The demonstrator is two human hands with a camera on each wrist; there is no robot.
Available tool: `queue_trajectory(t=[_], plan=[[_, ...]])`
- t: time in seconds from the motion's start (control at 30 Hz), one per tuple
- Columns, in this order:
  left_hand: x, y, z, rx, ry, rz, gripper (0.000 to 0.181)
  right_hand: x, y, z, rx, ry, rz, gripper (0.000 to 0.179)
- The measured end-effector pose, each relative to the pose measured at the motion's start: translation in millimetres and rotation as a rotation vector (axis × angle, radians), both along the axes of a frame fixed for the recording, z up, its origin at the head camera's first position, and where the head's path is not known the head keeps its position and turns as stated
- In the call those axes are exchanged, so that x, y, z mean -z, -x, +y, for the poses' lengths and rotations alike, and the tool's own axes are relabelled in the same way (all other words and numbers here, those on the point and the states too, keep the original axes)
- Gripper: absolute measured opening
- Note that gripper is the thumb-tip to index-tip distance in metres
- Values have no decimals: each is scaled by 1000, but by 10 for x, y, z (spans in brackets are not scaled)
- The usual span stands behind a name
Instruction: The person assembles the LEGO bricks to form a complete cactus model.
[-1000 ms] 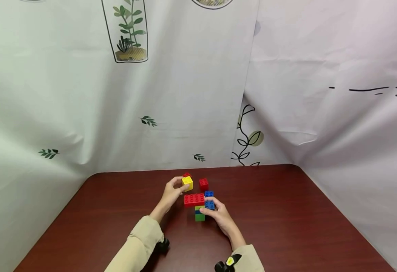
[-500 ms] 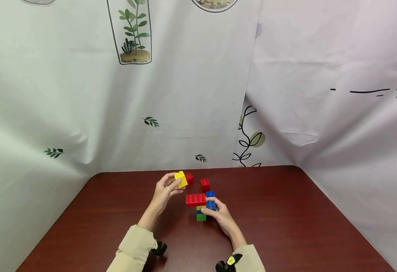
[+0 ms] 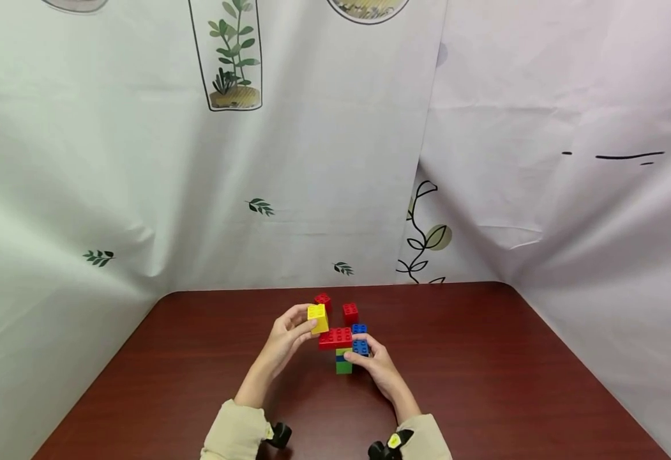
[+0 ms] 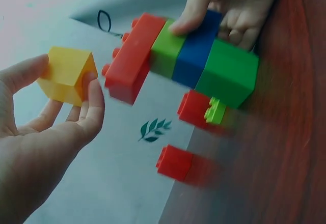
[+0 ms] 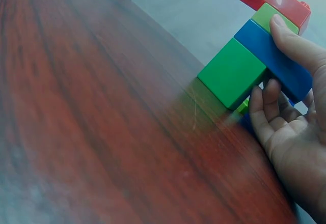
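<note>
While the left hand [image 4: 53, 145] pinches a smooth-sided yellow block [image 4: 63, 68], the right hand [image 3: 378, 366] grips a studded, boxy stack [image 4: 186, 58] on the wood-grained surface [image 3: 484, 383].

Left hand [image 3: 282, 338]: held raised; a pinch is formed by thumb and fingers.
Right hand [image 3: 378, 368]: thumb extended, lower fingers curled toward palm; a grip is maintained between them.
Left forearm [image 3: 255, 386]: angled forward and rightward.
Right forearm [image 3: 402, 401]: angled forward and leftward.
Wrists: left bare by both pale sleeves [image 3: 236, 429].
</note>
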State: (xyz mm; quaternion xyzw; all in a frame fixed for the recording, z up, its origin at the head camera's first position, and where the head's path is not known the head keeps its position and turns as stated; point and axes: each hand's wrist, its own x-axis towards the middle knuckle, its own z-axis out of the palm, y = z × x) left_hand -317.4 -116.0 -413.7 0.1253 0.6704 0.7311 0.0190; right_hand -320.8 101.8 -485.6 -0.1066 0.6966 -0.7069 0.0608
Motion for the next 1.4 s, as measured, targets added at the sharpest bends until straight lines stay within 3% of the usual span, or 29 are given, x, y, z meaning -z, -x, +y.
queue_trajectory(t=[0.4,0.67,1.07,1.4], plan=[[40,-27,-3,35,103,-14,49,4,0,3,-3,4,1,44],[36,-34,9,8,149,-19,44,4,-1,5,-7,11,-3,43],[45,-19,-23,-13,220,37,40,1,-22,6,-7,7,-2,43],[10,-30,-41,-50,346,100,36,-4,-25,-5,6,-3,1,43]])
